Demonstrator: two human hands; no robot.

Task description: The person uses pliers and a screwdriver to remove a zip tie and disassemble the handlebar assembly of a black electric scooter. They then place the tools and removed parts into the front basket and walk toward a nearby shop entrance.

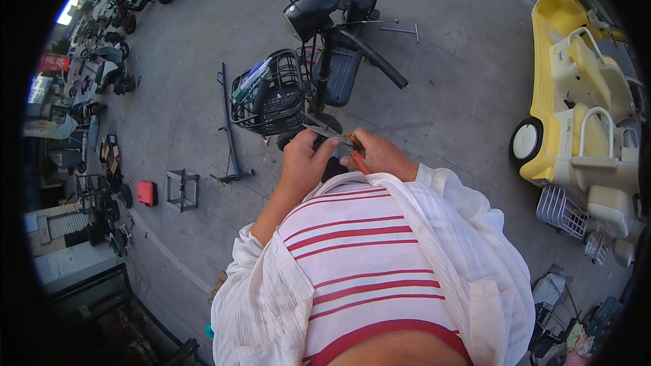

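Red-handled pliers point(347, 148), one pair, we pinch in our right hand point(378, 156), left hand point(304, 160) gripping their metal tip, above one black scooter point(319, 61).

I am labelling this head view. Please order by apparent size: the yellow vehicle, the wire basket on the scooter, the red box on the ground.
1. yellow vehicle, though partly cut off at the rim
2. wire basket
3. red box

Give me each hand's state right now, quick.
Left hand: closed, gripping one end of a thin metal tool.
Right hand: closed on a red-handled tool, pinching the metal piece's other end.
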